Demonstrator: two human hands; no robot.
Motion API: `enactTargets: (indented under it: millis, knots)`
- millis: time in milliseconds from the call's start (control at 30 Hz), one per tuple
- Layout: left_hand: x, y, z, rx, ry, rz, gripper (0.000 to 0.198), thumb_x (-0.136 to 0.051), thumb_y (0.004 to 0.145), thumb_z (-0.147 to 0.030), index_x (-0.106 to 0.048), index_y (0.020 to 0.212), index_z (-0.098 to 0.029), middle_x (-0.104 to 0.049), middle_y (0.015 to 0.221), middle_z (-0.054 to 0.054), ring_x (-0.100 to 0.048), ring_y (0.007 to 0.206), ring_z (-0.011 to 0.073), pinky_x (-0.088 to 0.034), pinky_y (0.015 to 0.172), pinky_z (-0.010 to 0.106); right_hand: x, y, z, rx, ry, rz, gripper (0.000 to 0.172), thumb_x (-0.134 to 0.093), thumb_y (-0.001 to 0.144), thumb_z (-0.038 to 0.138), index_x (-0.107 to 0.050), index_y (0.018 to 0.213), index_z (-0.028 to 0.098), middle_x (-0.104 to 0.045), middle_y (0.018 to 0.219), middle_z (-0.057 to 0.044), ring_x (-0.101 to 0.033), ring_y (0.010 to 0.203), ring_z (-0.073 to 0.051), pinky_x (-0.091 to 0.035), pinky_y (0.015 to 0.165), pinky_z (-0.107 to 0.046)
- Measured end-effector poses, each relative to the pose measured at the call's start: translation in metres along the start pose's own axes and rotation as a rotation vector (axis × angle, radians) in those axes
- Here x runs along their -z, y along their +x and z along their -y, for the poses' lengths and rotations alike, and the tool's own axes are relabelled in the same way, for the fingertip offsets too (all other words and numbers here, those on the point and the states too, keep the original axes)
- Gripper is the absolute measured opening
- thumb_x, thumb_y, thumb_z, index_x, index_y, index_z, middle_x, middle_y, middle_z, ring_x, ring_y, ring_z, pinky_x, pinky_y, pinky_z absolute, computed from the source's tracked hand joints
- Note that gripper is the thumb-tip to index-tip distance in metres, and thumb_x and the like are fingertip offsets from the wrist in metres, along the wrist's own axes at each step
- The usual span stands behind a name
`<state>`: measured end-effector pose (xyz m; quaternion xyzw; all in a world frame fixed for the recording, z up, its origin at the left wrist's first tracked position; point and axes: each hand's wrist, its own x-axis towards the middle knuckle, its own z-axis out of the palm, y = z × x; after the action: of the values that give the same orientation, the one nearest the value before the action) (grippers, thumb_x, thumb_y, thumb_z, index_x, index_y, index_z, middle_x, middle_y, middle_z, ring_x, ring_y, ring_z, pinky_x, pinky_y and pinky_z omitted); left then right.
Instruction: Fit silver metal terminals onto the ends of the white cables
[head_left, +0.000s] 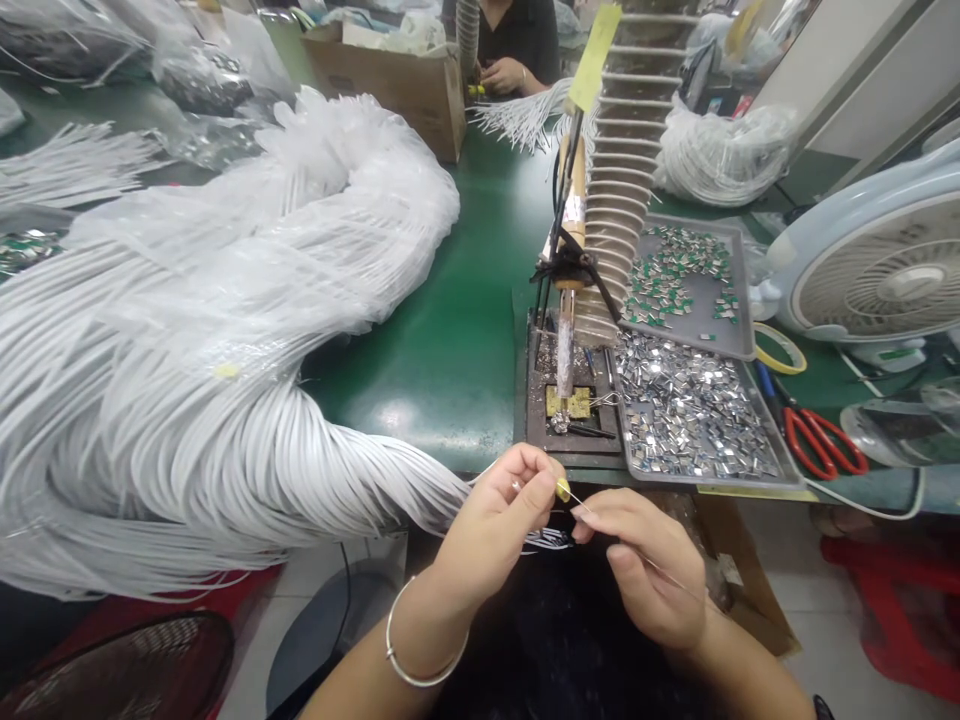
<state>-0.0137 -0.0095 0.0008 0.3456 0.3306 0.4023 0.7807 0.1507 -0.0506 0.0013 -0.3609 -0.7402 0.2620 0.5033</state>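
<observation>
Pinching thin wire between curled left hand and right hand; white cable heap large, grey metal tray full of clips

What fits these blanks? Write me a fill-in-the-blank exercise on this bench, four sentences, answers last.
The left hand wears a metal ____ at its wrist.
The scissors have ____ handles.
The bundle of white cables lies to the ____ of the hands.
The workbench has a ____ top.
Missing words: bracelet; red; left; green.
</observation>
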Motion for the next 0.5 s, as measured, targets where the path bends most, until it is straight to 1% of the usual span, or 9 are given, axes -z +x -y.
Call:
enactTargets:
  millis: [33, 100, 200, 267, 367, 433, 500]
  knots:
    - [0.001, 0.0, 0.003, -0.012, -0.005, 0.014, 0.023, -0.061, 0.082, -0.037, -0.053, 0.08, -0.016, -0.042, 0.068, -0.004, -0.029, 0.052, 0.0034, -0.024, 0.05, 0.02, 0.001, 0.001, 0.001, -0.008, 0.008, 0.0, 0.029, -0.045, 0.086, 0.012, -0.057, 0.111, 0.017, -0.065, 0.082, -0.007, -0.062, 0.078, -0.017, -0.055, 0.065, -0.032]
    - [0.003, 0.001, 0.007, -0.056, -0.035, 0.032, 0.02, -0.061, 0.082, -0.036, -0.054, 0.086, -0.018, -0.044, 0.073, -0.003, -0.034, 0.057, 0.0049, -0.029, 0.055, 0.02, 0.003, 0.0, 0.0, -0.039, 0.011, -0.041, 0.026, -0.047, 0.084, 0.008, -0.058, 0.105, 0.018, -0.065, 0.08, -0.006, -0.062, 0.078, -0.016, -0.055, 0.065, -0.031]
    - [0.004, 0.002, 0.009, -0.112, -0.104, 0.042, 0.01, -0.06, 0.084, -0.029, -0.056, 0.088, -0.02, -0.048, 0.083, -0.001, -0.04, 0.064, 0.0061, -0.034, 0.061, 0.021, 0.008, -0.003, -0.006, -0.087, -0.082, -0.156, 0.022, -0.05, 0.081, 0.005, -0.058, 0.094, 0.02, -0.063, 0.079, -0.004, -0.061, 0.076, -0.016, -0.053, 0.067, -0.032]
    - [0.003, 0.003, 0.009, -0.112, -0.16, 0.027, 0.006, -0.06, 0.083, -0.023, -0.056, 0.084, -0.019, -0.05, 0.087, 0.0, -0.042, 0.065, 0.0063, -0.035, 0.062, 0.022, 0.014, -0.002, -0.012, -0.1, -0.233, -0.234, 0.018, -0.051, 0.081, 0.006, -0.058, 0.091, 0.02, -0.062, 0.079, -0.004, -0.061, 0.076, -0.017, -0.052, 0.069, -0.034]
    - [-0.001, 0.004, 0.008, -0.095, -0.216, -0.013, 0.007, -0.062, 0.08, -0.019, -0.056, 0.081, -0.018, -0.052, 0.087, 0.0, -0.042, 0.064, 0.0063, -0.035, 0.061, 0.022, 0.028, 0.002, -0.022, -0.135, -0.511, -0.309, 0.016, -0.05, 0.084, 0.011, -0.06, 0.092, 0.021, -0.064, 0.082, -0.005, -0.06, 0.077, -0.017, -0.05, 0.072, -0.034]
    - [-0.002, 0.005, 0.008, -0.092, -0.214, -0.038, 0.008, -0.064, 0.079, -0.02, -0.056, 0.081, -0.017, -0.053, 0.087, 0.0, -0.043, 0.064, 0.0062, -0.036, 0.061, 0.022, 0.04, 0.006, -0.027, -0.208, -0.662, -0.32, 0.014, -0.049, 0.086, 0.016, -0.061, 0.091, 0.021, -0.065, 0.083, -0.005, -0.061, 0.078, -0.017, -0.05, 0.073, -0.033]
    - [-0.003, 0.005, 0.008, -0.082, -0.203, -0.059, 0.01, -0.065, 0.078, -0.02, -0.056, 0.081, -0.017, -0.054, 0.086, 0.0, -0.044, 0.063, 0.0062, -0.036, 0.061, 0.022, 0.051, 0.009, -0.033, -0.306, -0.769, -0.281, 0.013, -0.048, 0.086, 0.02, -0.061, 0.089, 0.021, -0.066, 0.084, -0.005, -0.061, 0.079, -0.017, -0.049, 0.073, -0.032]
